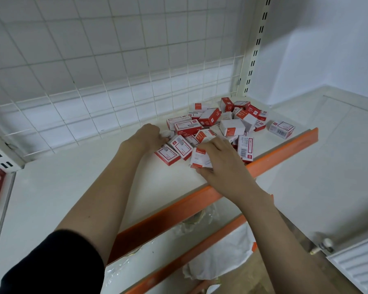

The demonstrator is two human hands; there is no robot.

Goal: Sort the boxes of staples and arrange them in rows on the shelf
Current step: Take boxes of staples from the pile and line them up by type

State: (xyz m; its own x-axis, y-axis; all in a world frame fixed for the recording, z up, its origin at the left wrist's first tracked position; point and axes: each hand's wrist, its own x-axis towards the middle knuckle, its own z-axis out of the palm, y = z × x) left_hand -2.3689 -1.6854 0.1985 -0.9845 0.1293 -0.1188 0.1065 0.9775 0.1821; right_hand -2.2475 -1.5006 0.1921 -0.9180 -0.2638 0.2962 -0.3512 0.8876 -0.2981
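Both forearms reach in from the near edge, left one in a dark sleeve [57, 262]. On the white shelf [72, 187], the right hand [219, 164] pinches a white box [200, 159] between thumb and fingers, just inside the orange front lip [179, 211]. The left hand [149, 135] has its fingers curled around something small and white at the pile's left edge; can't tell what it is. The pile of red-and-white staple boxes [221, 126] sits far right, near the wire grid back [115, 81]. One stray box [282, 129] lies apart by the right end. Lots of bare shelf to the left.
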